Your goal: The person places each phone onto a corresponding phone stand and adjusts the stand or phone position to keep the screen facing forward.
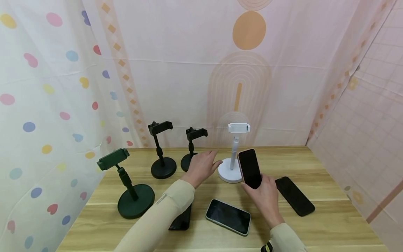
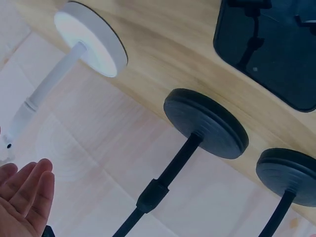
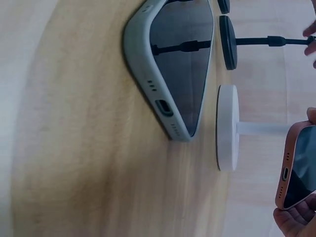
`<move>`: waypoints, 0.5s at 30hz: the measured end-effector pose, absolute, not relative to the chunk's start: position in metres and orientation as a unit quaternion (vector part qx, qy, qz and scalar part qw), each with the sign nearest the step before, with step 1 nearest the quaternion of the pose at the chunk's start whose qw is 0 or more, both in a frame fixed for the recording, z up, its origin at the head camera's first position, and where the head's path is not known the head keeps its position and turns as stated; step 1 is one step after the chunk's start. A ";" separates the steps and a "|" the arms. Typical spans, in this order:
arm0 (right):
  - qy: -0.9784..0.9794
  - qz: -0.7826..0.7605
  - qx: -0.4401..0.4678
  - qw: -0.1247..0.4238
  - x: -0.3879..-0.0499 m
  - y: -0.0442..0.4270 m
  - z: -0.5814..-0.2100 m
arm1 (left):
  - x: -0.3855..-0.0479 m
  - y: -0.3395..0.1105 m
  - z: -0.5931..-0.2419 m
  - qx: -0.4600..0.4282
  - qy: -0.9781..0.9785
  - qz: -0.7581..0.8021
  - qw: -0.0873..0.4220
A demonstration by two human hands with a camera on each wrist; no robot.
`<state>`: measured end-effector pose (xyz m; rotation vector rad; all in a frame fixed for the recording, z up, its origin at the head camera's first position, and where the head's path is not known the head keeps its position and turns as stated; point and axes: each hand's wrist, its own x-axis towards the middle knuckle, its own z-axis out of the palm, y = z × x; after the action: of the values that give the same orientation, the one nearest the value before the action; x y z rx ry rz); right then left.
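Observation:
My right hand (image 1: 266,199) grips a pink-edged phone (image 1: 249,168) by its lower end, tilted up in front of the white stand (image 1: 233,170). In the right wrist view the same phone (image 3: 302,165) shows its port end, between thumb and fingers (image 3: 296,217). My left hand (image 1: 201,167) is held with fingers extended and nothing in it, left of the white stand and over the small black stand's base (image 1: 186,161). In the left wrist view the left hand (image 2: 24,200) is below the white stand's pole (image 2: 54,76).
A taller black stand (image 1: 163,168) and a green stand (image 1: 136,201) are at the left. A light-edged phone (image 1: 228,217) lies front centre, a black phone (image 1: 295,196) at the right, and another dark phone (image 1: 182,220) partly under my left sleeve. Patterned curtains (image 1: 176,87) surround the table.

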<state>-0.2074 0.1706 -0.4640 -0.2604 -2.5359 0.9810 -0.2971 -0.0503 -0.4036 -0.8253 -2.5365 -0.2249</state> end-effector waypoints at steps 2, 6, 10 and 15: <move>-0.906 0.356 -0.089 0.213 -0.210 0.168 -0.463 | -0.301 -0.049 -0.402 -0.304 -0.917 -0.088 0.242; -0.898 0.366 -0.077 0.232 -0.215 0.164 -0.459 | -0.307 -0.046 -0.397 -0.304 -0.912 -0.098 0.256; -0.893 0.379 -0.070 0.234 -0.221 0.160 -0.454 | -0.312 -0.041 -0.391 -0.302 -0.913 -0.120 0.247; -0.886 0.392 -0.061 0.238 -0.229 0.155 -0.447 | -0.318 -0.034 -0.384 -0.296 -0.918 -0.136 0.227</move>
<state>-0.2291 0.1551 -0.4473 -0.1659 -2.4280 1.0747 -0.3176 -0.0336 -0.3842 -0.8150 -2.5287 -0.3750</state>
